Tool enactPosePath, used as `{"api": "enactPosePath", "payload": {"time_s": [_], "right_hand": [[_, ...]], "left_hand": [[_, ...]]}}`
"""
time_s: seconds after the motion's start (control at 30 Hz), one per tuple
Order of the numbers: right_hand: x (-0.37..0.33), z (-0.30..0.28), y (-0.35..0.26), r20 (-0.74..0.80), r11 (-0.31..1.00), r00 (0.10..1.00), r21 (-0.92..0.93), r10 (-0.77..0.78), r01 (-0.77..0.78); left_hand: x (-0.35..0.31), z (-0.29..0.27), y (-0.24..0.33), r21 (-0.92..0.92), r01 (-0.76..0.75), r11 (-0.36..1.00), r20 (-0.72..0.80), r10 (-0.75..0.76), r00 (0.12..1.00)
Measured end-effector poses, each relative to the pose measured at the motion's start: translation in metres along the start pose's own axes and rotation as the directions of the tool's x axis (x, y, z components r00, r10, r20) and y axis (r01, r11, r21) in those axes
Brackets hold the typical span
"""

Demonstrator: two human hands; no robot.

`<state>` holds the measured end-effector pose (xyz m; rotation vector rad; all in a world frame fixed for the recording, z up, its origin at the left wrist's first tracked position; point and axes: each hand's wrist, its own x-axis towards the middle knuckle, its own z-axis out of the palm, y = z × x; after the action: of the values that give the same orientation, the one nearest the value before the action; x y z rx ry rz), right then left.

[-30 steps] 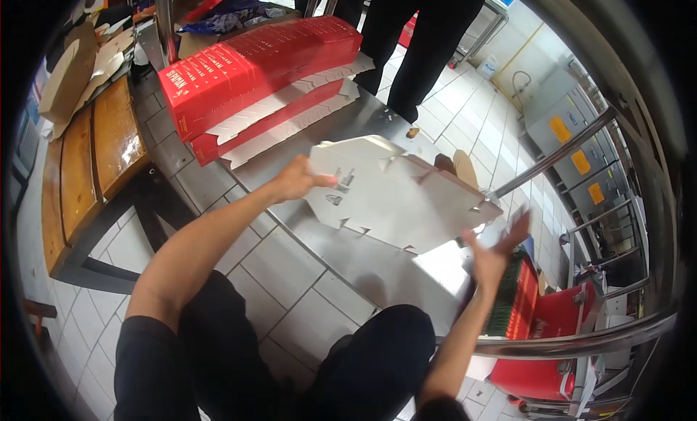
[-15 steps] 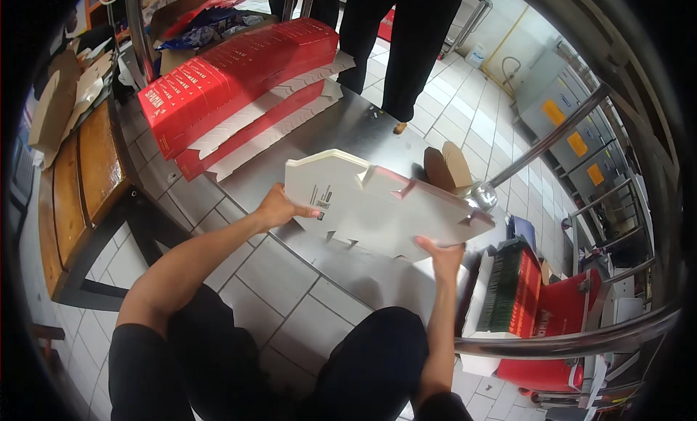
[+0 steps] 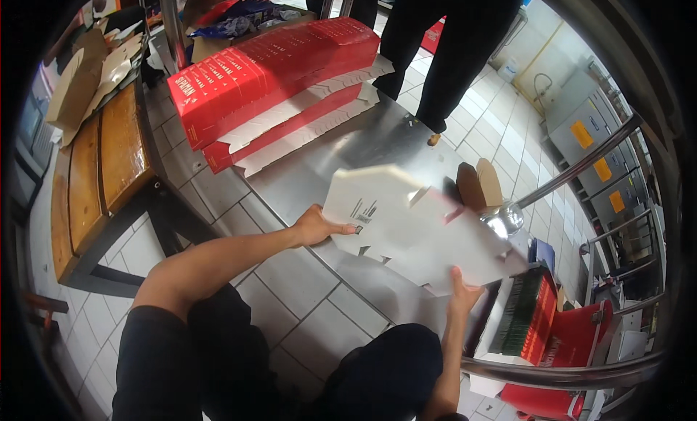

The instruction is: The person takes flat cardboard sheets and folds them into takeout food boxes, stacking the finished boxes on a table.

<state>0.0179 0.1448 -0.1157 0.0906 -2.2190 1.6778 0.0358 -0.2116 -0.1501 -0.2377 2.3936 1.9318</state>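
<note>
Between my two hands I hold a stack of flat white carton blanks (image 3: 406, 236), with notched edges and small dark print near its left end. My left hand (image 3: 316, 228) grips the left end, its thumb on the white face. My right hand (image 3: 462, 294) is closed on the near edge toward the right end, thumb on top. The fingers under the stack are hidden. The blanks are tilted above a metal shelf (image 3: 279, 192), and their right end is blurred.
Red carton blanks (image 3: 279, 76) lie piled at the shelf's far left. A brown open carton (image 3: 479, 185) sits by a metal post at right. More red and dark green cartons (image 3: 526, 316) stand lower right. A wooden bench (image 3: 109, 159) is at left; a person's legs (image 3: 428, 65) stand behind.
The whole view has shifted, so the scene sits farther right in the picture. The white carton blanks have come slightly nearer to me, with both hands still gripping them.
</note>
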Motion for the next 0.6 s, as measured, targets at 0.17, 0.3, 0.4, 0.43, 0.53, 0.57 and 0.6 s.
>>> {"api": "enactPosePath", "payload": {"time_s": [0.17, 0.3, 0.4, 0.43, 0.53, 0.57, 0.6], "right_hand": [[0.023, 0.002, -0.038, 0.122, 0.981, 0.975, 0.047, 0.183, -0.190], [0.014, 0.021, 0.052, 0.046, 0.980, 0.985, -0.121, 0.167, -0.161], [0.001, 0.030, 0.074, 0.093, 0.981, 0.977, -0.047, 0.192, -0.188], [-0.002, 0.033, 0.068, 0.115, 0.980, 0.973, -0.018, 0.200, -0.199], [-0.009, 0.027, 0.074, 0.131, 0.960, 0.951, -0.051, 0.280, -0.275], [-0.014, 0.027, 0.074, 0.107, 0.979, 0.976, -0.083, 0.192, -0.184], [-0.015, 0.021, 0.075, 0.117, 0.969, 0.979, -0.202, 0.169, -0.143]], "left_hand": [[0.015, -0.032, 0.031, 0.238, 0.467, 0.852, 0.322, -0.523, 0.789], [0.021, -0.001, 0.062, 0.934, -0.149, 0.325, 0.067, 0.248, 0.966], [0.055, 0.038, 0.078, 0.777, -0.572, 0.264, 0.345, 0.582, 0.737], [0.069, 0.063, 0.089, 0.765, -0.592, 0.252, 0.380, 0.565, 0.732], [0.119, 0.121, 0.088, 0.775, -0.549, 0.312, 0.454, 0.330, 0.828], [0.139, 0.131, 0.087, 0.751, -0.517, 0.411, 0.529, 0.095, 0.843], [0.150, 0.143, 0.085, 0.728, -0.467, 0.502, 0.603, -0.146, 0.784]]}}
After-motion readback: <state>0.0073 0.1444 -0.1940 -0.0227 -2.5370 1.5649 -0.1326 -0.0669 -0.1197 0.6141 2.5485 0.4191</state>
